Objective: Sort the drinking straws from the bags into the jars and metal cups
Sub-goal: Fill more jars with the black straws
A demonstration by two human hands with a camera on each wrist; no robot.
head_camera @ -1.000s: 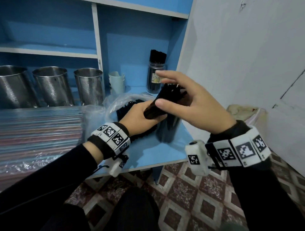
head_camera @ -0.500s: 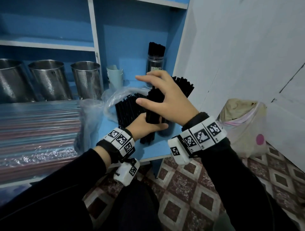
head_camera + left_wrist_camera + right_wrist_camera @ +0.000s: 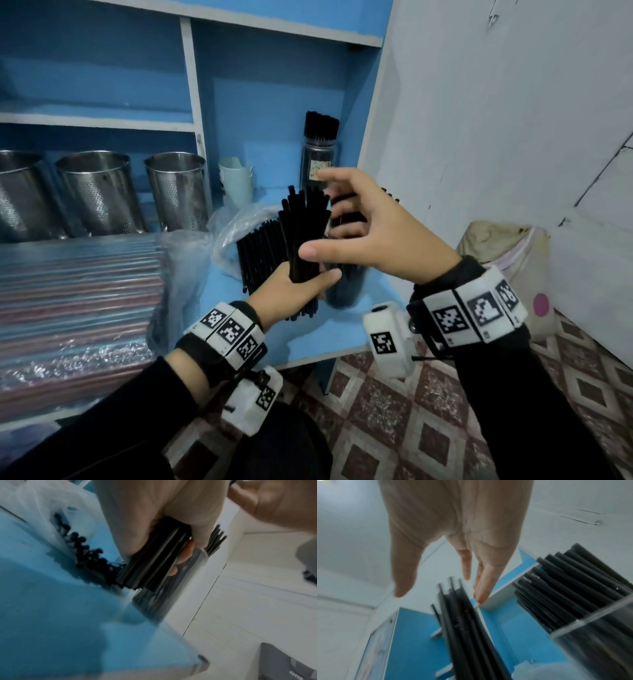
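Gripped in the left hand (image 3: 291, 294), near its lower end, is a bundle (image 3: 305, 233) of black straws; the fingers are curled round it, as the left wrist view confirms (image 3: 154, 563). The bundle is held nearly upright, its long axis running from the fist up and slightly away, with the top ends fanned unevenly. The right hand (image 3: 370, 233) is held with fingers spread and relaxed, nothing grasped, just beside the upper part of the bundle on its right side.

A near jar (image 3: 342, 291), already holding black straws, stands on the shelf (image 3: 325, 339) just right of and below the fist, mostly hidden behind both hands. It is judged the closest receptacle: the bundle would be moved right and lowered along its own axis. A far jar (image 3: 320, 157), packed with straws, stands behind; its label cannot be read. The bag (image 3: 236, 222) with the remaining straws lies left of the fist, and three metal cups (image 3: 102, 192) stand further left. No brand can be read.
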